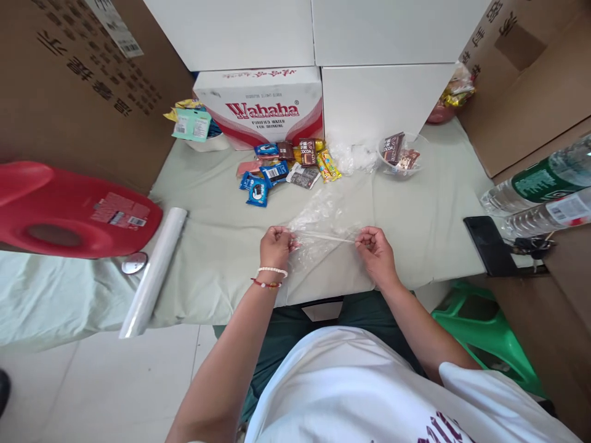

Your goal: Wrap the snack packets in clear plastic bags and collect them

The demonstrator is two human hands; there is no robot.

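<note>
A thin clear plastic cover (318, 218) with a narrow whitish edge is stretched between my two hands, just above the cloth. My left hand (278, 240), with bracelets at the wrist, pinches one end of that edge. At the other end, the fingers of my right hand (373, 246) are closed on it. Beyond the cover lies a pile of wrapped snacks (276, 173) in blue, brown and yellow packets. Crumpled clear plastic (353, 158) sits between the pile and a clear bowl (418, 161) that holds brown cocoa packets (392, 147).
A Wahaha carton (263, 111) and white boxes (373, 98) stand at the back. On the left are a red jug (78, 212) and a roll of plastic film (154, 271). Bottles (540, 184) and a black phone (489, 246) lie right, above a green stool (489, 338).
</note>
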